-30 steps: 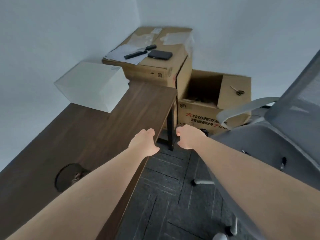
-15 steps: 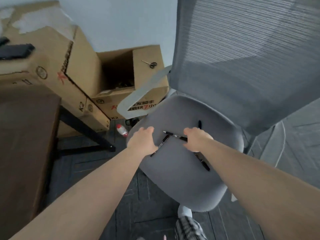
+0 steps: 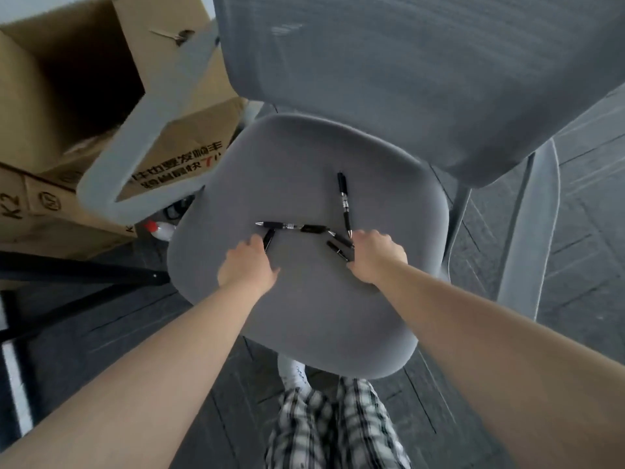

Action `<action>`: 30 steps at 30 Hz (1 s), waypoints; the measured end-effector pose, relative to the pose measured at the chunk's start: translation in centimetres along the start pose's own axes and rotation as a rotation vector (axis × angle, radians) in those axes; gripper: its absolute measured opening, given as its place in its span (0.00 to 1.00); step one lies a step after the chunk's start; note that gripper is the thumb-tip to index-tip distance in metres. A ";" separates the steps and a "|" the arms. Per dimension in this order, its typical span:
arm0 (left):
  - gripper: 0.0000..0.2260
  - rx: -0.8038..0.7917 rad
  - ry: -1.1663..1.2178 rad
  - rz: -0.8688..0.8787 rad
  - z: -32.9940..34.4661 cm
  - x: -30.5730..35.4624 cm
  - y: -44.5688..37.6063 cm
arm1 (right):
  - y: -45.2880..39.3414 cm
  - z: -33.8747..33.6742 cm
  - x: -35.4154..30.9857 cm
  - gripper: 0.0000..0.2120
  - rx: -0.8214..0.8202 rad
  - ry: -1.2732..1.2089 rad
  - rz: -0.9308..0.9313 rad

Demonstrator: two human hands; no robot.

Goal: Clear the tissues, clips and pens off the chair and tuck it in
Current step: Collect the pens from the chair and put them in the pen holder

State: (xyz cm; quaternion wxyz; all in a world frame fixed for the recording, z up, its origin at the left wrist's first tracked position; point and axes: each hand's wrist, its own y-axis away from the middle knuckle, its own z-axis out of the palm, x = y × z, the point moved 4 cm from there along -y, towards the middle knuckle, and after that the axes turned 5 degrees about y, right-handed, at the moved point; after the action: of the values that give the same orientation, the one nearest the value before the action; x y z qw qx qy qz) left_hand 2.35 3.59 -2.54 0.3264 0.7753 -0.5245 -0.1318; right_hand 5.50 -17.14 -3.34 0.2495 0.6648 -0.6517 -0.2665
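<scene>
A grey office chair's seat (image 3: 304, 309) lies below me with several black pens on it. One pen (image 3: 344, 201) points toward the backrest (image 3: 406, 69), and another pen (image 3: 291, 226) lies crosswise in the middle. My left hand (image 3: 248, 267) rests fingers-down over a third pen (image 3: 269, 240), of which only the tip shows. My right hand (image 3: 375, 260) is curled against a short cluster of pens (image 3: 340, 248) at its thumb. Whether either hand grips a pen is hidden. No tissues or clips show.
Cardboard boxes (image 3: 189, 143) stand to the left, with scissors (image 3: 172, 35) on an open flap. The chair's left armrest (image 3: 135, 147) juts toward them. A red-capped bottle (image 3: 159, 228) lies on the floor beside a black desk leg (image 3: 84, 275). My plaid trousers (image 3: 334, 424) are below the seat.
My view swung from the desk and boxes down onto the chair seat. Both hands dropped onto the seat and closed in on the pens.
</scene>
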 end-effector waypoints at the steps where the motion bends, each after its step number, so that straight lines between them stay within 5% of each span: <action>1: 0.24 0.005 -0.007 0.000 0.4 0.0 -0.5 | -0.4 0.6 0.1 0.18 -0.006 -0.005 0.019; 15: 0.13 -0.038 0.061 -0.031 2.7 0.3 -4.1 | -2.0 2.8 -0.7 0.17 -0.013 -0.069 0.123; 20: 0.01 -0.024 0.146 0.043 1.5 0.8 -3.7 | -1.5 1.1 -1.1 0.12 -0.009 -0.125 0.128; 26: 0.14 0.096 0.034 0.366 -0.1 3.2 -4.4 | -2.4 -2.2 -1.4 0.07 0.143 -0.209 0.141; 30: 0.20 0.083 -0.072 0.396 0.2 4.7 -5.8 | -4.4 -3.2 -1.7 0.11 0.198 -0.273 0.148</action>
State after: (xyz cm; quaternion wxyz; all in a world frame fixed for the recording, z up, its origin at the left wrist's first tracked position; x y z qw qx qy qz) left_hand 8.44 0.62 -5.84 0.2950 0.6645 -0.6829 -0.0710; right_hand 10.90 -15.38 -3.88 0.1111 0.5941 -0.7497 -0.2695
